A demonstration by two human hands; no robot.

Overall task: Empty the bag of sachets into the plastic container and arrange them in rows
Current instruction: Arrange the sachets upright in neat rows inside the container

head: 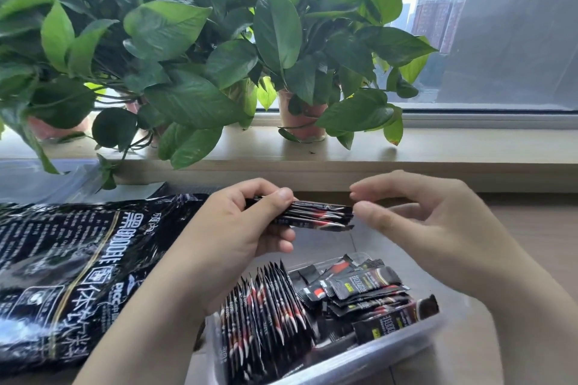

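- Sachet bundle [316, 216] is being held level above the far end of the plastic container [391, 350], probably so that its edges are being squared before it goes into a row.
- Left hand [237, 228] is pinching one half of the bundle, thumb on top and fingers curled beneath, leaving the other end free.
- Right hand [422, 222] is hovering just beside that free end, fingers relaxed and spread, gripping nothing; whether its thumb is touching cannot be told.
- Standing row [266, 316] is occupying the container's left side, sachets upright on edge and packed together; loose sachets [366, 287] are lying jumbled on the right, apparently awaiting sorting.
- Bag [72, 259] is lying flat on the surface [531, 228] to the left, seemingly emptied.
- Potted plants [187, 56] are standing on the windowsill [438, 147] behind.
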